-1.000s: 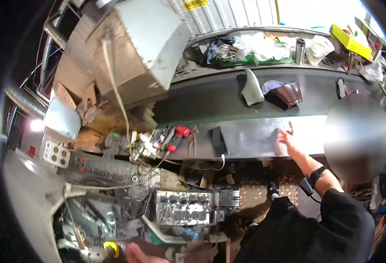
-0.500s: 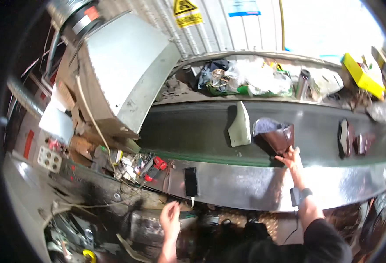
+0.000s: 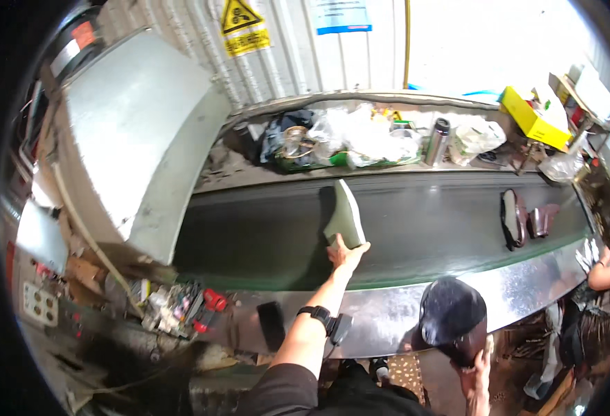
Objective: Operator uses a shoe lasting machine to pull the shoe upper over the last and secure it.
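My left hand (image 3: 347,256) is closed round the lower end of a pale green-white wedge-shaped shoe sole (image 3: 346,215), which stands on the dark conveyor belt (image 3: 249,236). A watch and a small black device are on that wrist. Over the near metal edge at the right, my right hand (image 3: 481,371) grips a dark brown leather boot (image 3: 472,343) from below. Its wide opening faces up and shows a dark lining. Part of the right hand is hidden behind the boot.
Further right on the belt lie a brown shoe piece (image 3: 514,218) and another brown piece (image 3: 542,220). A phone (image 3: 271,324) rests on the metal edge (image 3: 381,315). Another person's hand (image 3: 601,270) is at far right. Plastic bags (image 3: 370,139) and a flask (image 3: 437,141) stand behind.
The boot has left the belt and come nearer in my right hand. My left hand has reached forward from the near edge and taken hold of the sole. The view has shifted right.
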`<state>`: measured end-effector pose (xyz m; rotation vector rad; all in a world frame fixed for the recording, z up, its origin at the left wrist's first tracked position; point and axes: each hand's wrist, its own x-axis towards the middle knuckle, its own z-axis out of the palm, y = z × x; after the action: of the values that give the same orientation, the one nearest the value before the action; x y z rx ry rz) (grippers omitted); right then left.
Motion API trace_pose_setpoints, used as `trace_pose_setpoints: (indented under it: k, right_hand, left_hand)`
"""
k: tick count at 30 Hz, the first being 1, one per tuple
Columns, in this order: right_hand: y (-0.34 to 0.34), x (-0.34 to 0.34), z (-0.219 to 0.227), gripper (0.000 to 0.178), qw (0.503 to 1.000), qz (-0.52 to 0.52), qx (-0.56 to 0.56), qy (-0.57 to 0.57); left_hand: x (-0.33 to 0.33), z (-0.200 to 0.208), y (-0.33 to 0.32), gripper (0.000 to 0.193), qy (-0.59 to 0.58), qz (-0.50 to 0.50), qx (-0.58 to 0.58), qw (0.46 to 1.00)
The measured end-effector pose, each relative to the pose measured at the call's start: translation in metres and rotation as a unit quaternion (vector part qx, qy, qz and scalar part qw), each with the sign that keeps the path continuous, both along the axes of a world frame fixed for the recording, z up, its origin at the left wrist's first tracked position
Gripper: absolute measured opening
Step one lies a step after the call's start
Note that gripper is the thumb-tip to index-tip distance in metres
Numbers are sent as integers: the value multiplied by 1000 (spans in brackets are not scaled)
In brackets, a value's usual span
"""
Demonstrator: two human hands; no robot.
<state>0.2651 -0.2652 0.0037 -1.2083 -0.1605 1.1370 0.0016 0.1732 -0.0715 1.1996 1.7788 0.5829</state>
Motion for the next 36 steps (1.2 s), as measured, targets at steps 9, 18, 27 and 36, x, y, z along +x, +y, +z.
trace_pose_setpoints:
  k: [9, 18, 27, 36]
  right_hand:
    - [-71, -42, -4, 53, 978, -195, 23, 73]
    - [11, -18, -26, 37, 958, -185, 67, 210]
    - [102, -13, 0, 34, 986, -115, -3, 118]
    - [62, 5, 48, 71, 945, 44, 60, -317]
  left_hand:
    - [9, -4, 21, 126, 171, 56, -57, 982]
    - [-70, 102, -114, 73, 330, -383, 386, 771]
    - [-7, 56, -270, 39, 162, -463, 643, 588]
    - [4, 81, -202, 33, -570, -16, -122, 812]
